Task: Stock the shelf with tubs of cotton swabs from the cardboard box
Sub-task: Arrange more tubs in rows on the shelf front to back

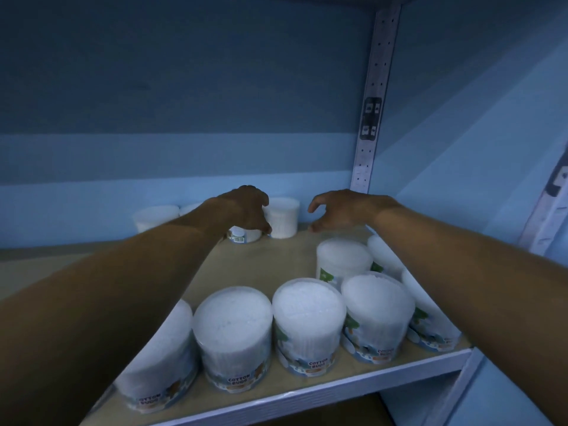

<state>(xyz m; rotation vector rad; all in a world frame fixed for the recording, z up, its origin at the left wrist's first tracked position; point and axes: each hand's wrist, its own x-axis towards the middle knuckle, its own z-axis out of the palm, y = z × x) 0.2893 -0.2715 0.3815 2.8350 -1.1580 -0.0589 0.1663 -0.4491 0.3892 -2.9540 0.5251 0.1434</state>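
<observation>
You are setting tubs at the back edge of the shelf (276,262). Your left hand (249,210) curls its fingers around a white tub (284,218) there. Your right hand (341,212) hangs just beside the tub, fingers loose, holding nothing. Next, I think, let go and fetch another tub.

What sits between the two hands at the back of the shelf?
In the head view, one upright tub stands between the left hand and the right hand, nearer the left.
</observation>
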